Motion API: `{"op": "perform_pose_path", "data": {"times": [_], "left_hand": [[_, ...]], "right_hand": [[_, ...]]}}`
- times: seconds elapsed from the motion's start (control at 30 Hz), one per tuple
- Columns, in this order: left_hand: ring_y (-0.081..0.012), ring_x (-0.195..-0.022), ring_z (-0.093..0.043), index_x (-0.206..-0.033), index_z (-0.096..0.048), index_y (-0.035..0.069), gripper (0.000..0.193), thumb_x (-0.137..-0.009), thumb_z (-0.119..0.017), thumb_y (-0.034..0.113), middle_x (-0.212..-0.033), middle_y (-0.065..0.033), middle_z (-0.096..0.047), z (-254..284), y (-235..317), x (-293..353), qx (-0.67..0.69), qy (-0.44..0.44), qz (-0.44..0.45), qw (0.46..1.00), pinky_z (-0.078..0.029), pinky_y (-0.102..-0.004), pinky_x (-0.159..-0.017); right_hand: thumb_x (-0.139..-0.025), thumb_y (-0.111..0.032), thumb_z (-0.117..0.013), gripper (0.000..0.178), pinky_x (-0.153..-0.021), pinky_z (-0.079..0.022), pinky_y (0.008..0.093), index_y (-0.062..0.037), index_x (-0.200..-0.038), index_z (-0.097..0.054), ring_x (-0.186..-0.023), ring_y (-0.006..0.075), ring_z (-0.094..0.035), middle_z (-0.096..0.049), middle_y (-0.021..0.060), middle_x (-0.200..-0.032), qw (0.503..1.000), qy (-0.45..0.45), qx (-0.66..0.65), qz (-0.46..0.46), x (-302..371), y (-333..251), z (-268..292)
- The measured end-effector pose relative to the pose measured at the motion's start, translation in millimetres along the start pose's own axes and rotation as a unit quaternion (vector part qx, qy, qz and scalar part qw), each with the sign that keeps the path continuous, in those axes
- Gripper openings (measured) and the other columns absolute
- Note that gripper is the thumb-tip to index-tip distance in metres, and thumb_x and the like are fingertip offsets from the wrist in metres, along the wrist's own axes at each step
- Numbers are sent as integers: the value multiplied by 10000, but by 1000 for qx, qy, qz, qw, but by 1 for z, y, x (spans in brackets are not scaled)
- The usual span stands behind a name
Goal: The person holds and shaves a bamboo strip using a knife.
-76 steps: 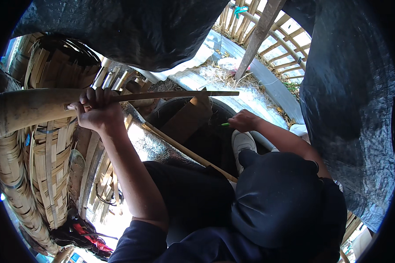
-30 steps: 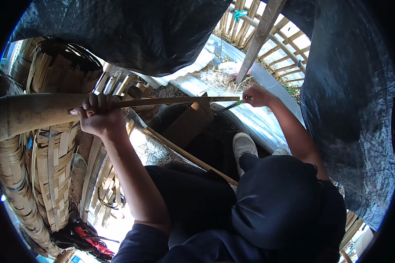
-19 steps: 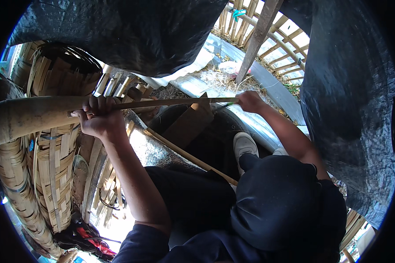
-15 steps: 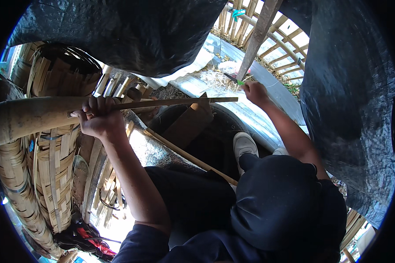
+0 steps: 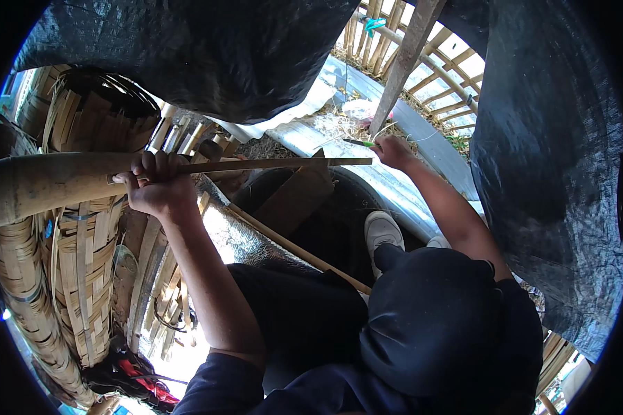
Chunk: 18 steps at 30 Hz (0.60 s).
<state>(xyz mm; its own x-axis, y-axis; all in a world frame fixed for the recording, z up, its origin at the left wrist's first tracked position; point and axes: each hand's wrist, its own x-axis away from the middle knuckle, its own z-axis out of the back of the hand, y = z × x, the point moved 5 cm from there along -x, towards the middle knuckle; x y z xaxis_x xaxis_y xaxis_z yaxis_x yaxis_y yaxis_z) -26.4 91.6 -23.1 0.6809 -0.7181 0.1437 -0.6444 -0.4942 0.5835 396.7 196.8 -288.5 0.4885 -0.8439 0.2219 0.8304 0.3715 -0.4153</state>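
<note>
Bamboo strip runs rightward from the clenched fingers of the left hand, its tip just below the right hand, fingers gripping a green-handled knife

The right grip covers part of the green-handled knife, and the view's rim crops the bamboo pole.
</note>
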Motion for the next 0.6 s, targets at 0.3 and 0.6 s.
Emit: {"op": "perform_pose_path", "data": {"times": [0.3, 0.6], "left_hand": [[-112, -456, -191, -679, -411, 126, 513, -950, -393, 561, -549, 18, -247, -3, -2, 3, -17, -9, -5, 1000, -172, -260, -417], [-105, -461, -256, -686, -426, 136, 480, -958, -404, 531, -587, 14, -321, -13, -3, 10, -88, -48, -53, 994, -211, -246, -412]], "right_hand": [[-884, -302, -591, 267, -667, -491, 466, -42, -824, -598, -692, 363, -638, -637, 178, -712, 989, 14, 105, 107, -92, -26, 68], [-875, -253, -606, 222, -750, -481, 443, -31, -873, -624, -835, 336, -638, -645, 174, -815, 980, -15, 134, 146, -133, -69, 154]]}}
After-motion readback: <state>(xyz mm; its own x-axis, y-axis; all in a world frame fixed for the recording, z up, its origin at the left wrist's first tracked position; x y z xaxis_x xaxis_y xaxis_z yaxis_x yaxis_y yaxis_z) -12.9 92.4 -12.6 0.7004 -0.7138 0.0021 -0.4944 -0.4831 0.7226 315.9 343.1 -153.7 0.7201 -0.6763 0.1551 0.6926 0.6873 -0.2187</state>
